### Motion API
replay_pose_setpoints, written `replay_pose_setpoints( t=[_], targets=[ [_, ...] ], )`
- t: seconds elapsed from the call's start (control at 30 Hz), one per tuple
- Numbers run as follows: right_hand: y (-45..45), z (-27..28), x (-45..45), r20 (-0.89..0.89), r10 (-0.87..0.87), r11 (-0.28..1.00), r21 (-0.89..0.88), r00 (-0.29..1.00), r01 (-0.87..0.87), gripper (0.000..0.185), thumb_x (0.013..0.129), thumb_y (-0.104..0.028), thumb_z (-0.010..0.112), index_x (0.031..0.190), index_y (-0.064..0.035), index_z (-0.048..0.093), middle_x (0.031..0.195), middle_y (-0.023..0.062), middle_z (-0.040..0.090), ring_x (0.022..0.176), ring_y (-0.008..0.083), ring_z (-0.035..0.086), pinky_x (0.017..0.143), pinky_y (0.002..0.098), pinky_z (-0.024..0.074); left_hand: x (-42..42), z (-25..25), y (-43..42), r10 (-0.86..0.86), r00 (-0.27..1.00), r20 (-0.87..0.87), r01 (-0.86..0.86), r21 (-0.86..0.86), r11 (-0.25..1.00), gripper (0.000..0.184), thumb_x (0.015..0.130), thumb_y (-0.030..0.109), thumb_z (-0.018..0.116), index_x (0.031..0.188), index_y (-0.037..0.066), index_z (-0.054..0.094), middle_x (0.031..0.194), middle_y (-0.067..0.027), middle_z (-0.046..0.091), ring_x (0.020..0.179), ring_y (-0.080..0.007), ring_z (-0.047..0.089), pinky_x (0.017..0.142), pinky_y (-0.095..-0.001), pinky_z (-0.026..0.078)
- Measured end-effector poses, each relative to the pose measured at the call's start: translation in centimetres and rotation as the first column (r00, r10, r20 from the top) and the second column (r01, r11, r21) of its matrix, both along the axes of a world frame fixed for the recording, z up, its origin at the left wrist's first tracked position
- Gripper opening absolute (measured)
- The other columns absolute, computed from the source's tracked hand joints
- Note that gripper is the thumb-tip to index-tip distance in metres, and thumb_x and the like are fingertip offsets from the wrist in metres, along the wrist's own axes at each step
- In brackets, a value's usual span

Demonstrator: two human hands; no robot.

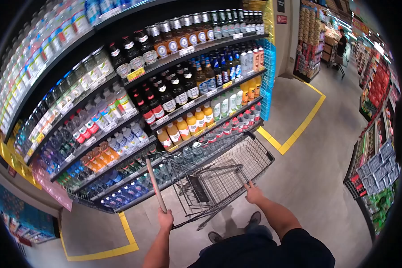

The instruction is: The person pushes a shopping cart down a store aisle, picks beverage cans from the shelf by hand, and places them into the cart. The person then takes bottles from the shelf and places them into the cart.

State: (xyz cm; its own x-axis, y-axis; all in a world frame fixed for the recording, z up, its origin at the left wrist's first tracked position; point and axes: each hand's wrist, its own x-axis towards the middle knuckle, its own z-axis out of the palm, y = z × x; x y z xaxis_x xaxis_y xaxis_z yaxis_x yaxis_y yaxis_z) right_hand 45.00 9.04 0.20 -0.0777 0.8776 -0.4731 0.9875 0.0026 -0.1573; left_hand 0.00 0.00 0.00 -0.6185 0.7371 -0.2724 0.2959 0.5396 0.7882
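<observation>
A grey wire shopping cart (219, 196) stands lengthwise beside the drinks shelves, its black child-seat panel (198, 189) near the handle end. My left hand (165, 219) is closed around the near end of the cart's pinkish-brown handle bar (155, 185). My right hand (254, 193) is on the cart's near side rim, its fingers bent over the wire edge. How far those fingers wrap under the rim is hard to see. Both forearms reach out from a dark short-sleeved top, and my shoes (254, 218) show on the floor below.
Shelves (183, 107) of bottled drinks fill the left and middle, with orange juice bottles (183, 128) low down. Yellow floor tape (283, 146) marks the shelf corners. Stacked goods (377, 167) line the right side. Far down the aisle stands a person (341, 44) with a cart.
</observation>
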Motion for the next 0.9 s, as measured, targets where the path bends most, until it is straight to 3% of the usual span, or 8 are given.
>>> replay_pose_setpoints(
  t=[0.07,0.1,0.17,0.2,0.27,0.4,0.63,0.9],
  targets=[
    [1.0,0.1,1.7,-0.005,-0.033,0.998,0.048,0.999,0.033,0.075,0.084,-0.03,0.069,0.149,-0.0211,0.034,0.159,0.0151,0.022,0.129,0.0416,0.047,0.102,0.0499,0.0459,0.2,-3.0,1.6,-0.035,0.999,-0.039,0.039,0.088,0.995,0.035,0.082,0.014,0.07,0.11,0.001,0.052,0.08,-0.0142,0.062,0.056,-0.0257,0.061,0.055,-0.0399,0.05],
    [-0.2,-2.5,-2.1,-0.134,-0.035,0.999,0.002,0.99,0.036,0.071,0.084,-0.029,0.068,0.147,-0.0199,0.036,0.157,0.0145,0.025,0.127,0.0415,0.048,0.101,0.0497,0.0461,-3.6,1.3,0.6,-0.038,0.988,-0.147,0.045,0.042,0.998,0.033,0.083,0.013,0.069,0.109,0.001,0.052,0.08,-0.0147,0.062,0.058,-0.026,0.061,0.056,-0.0403,0.051],
    [1.7,-1.1,1.9,-0.075,-0.026,1.0,-0.016,0.997,0.025,0.064,0.084,-0.029,0.068,0.142,-0.0173,0.042,0.153,0.0135,0.032,0.125,0.0413,0.05,0.1,0.0493,0.0465,2.1,3.1,1.8,-0.027,0.999,-0.046,0.028,0.023,0.999,0.03,0.083,0.012,0.068,0.106,0.0,0.053,0.081,-0.0157,0.062,0.061,-0.0266,0.062,0.06,-0.041,0.051],
    [2.8,-0.3,3.6,-0.078,-0.045,0.999,0.009,0.996,0.046,0.06,0.085,-0.03,0.068,0.137,-0.0145,0.044,0.148,0.0122,0.037,0.126,0.0418,0.048,0.1,0.0504,0.0459,4.8,4.8,2.9,0.001,1.0,0.005,-0.001,-0.024,1.0,0.03,0.082,0.015,0.069,0.103,0.0,0.053,0.082,-0.0164,0.062,0.071,-0.0292,0.063,0.07,-0.0443,0.051],
    [3.0,0.8,4.8,-0.09,0.042,0.998,0.053,0.995,-0.037,0.058,0.087,-0.032,0.065,0.139,-0.0143,0.044,0.15,0.0113,0.036,0.129,0.0406,0.045,0.102,0.0524,0.0427,2.9,0.6,4.0,-0.024,0.993,-0.112,0.022,-0.02,1.0,0.035,0.08,0.018,0.07,0.105,0.0,0.053,0.085,-0.0177,0.064,0.078,-0.0329,0.064,0.075,-0.0461,0.051],
    [3.6,0.9,8.7,-0.159,0.135,0.989,0.084,0.978,-0.123,0.065,0.088,-0.042,0.065,0.141,-0.0139,0.042,0.152,0.0096,0.034,0.134,0.0401,0.039,0.106,0.0538,0.0379,6.3,1.1,4.5,-0.057,0.875,-0.48,0.021,-0.08,0.997,0.045,0.078,0.022,0.073,0.111,0.001,0.053,0.094,-0.0215,0.067,0.089,-0.0392,0.067,0.082,-0.0479,0.052],
    [6.7,0.0,15.1,-0.351,0.064,0.996,-0.033,0.934,-0.081,0.061,0.094,-0.047,0.055,0.145,-0.019,0.038,0.155,0.0078,0.03,0.132,0.0436,0.04,0.107,0.0528,0.0384,14.0,4.5,6.1,-0.065,0.837,-0.544,-0.085,-0.247,0.965,0.047,0.081,0.022,0.071,0.118,0.001,0.051,0.104,-0.0234,0.068,0.101,-0.04,0.066,0.086,-0.0476,0.053],
    [10.7,-1.1,20.5,-0.336,-0.028,0.999,-0.052,0.941,0.011,0.056,0.098,-0.051,0.043,0.145,-0.0195,0.039,0.154,0.012,0.028,0.131,0.0459,0.04,0.107,0.0515,0.0397,21.5,6.5,9.2,-0.09,0.815,-0.573,-0.145,-0.351,0.925,0.043,0.081,0.023,0.07,0.112,-0.001,0.053,0.102,-0.0263,0.067,0.099,-0.0435,0.064,0.087,-0.0489,0.052]
  ],
)
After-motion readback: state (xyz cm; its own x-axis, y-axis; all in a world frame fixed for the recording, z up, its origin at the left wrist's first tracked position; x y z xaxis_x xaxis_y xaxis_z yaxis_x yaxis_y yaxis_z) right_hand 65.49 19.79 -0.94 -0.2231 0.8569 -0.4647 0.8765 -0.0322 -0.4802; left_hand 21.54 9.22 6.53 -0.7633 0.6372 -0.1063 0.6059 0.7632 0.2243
